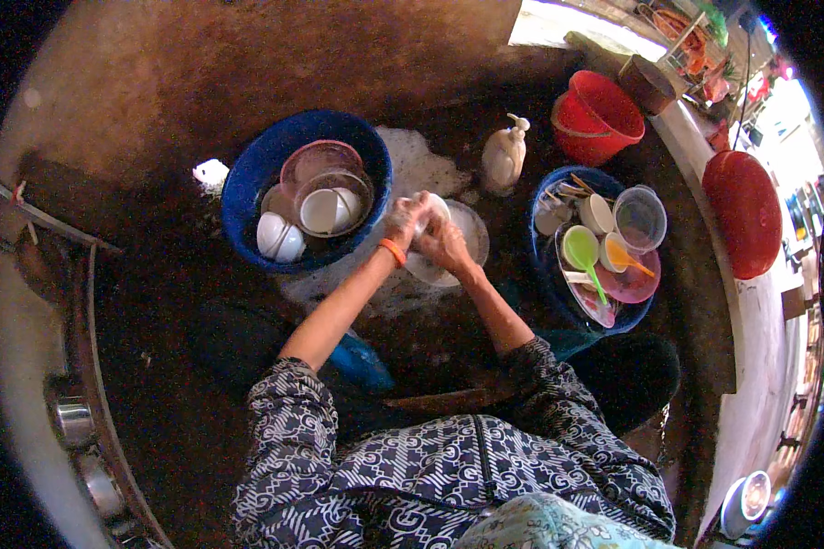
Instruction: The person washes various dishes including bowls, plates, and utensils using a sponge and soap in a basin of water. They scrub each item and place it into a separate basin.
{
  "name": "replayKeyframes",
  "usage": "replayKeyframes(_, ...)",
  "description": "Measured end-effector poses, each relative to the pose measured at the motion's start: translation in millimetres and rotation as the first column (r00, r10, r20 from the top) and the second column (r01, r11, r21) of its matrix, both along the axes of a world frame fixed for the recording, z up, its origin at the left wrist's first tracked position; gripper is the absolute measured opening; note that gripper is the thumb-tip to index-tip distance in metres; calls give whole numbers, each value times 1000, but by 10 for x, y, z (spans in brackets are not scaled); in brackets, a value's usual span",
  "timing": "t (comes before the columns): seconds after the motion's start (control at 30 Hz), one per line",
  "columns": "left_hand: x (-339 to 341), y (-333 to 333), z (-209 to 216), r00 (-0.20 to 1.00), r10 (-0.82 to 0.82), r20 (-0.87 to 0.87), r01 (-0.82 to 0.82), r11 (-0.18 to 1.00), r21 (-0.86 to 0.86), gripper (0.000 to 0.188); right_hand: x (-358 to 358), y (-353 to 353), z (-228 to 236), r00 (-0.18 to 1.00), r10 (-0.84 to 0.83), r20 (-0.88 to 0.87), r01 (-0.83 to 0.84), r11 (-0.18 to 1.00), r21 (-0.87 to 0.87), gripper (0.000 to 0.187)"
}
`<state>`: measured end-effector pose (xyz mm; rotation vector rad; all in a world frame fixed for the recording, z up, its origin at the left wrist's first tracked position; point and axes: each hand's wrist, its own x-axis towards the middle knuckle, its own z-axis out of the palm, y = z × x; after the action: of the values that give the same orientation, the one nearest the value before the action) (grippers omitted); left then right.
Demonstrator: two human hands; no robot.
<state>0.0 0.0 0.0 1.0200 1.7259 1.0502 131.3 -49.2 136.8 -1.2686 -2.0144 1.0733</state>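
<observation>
My left hand (pixel 399 224), with an orange band at the wrist, and my right hand (pixel 446 245) are close together, fingers curled round a small white bowl (pixel 436 209). Part of the bowl is hidden behind the fingers. Beneath them a pale, see-through basin (pixel 479 240) rests on the wet floor, with white foam (pixel 415 157) spread around it. To the left a blue tub (pixel 236 203) holds white bowls (pixel 280 238) and a pinkish bowl (pixel 319 157). A cream pump bottle (pixel 504 162) stands beyond my right hand.
At right, another blue tub (pixel 542 282) is piled with bowls, a clear plastic container (pixel 640 220), a green ladle (pixel 580 249) and an orange spoon (pixel 634 263). Behind it sits a red bucket (pixel 604 123). A red basin (pixel 742 215) leans by the low ledge. Metal pots (pixel 73 419) line the left edge.
</observation>
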Motion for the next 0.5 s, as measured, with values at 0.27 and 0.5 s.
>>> replayKeyframes(0.27,-266,-324,433,856,-9,517,7,1000,7,59,399,282,-471,976,-180,123,143,954,264,41)
replayKeyframes(0.5,171,-363,232,684,-374,626,179,918,353,43,243,307,-480,504,-412,-759,-159,819,-551,49)
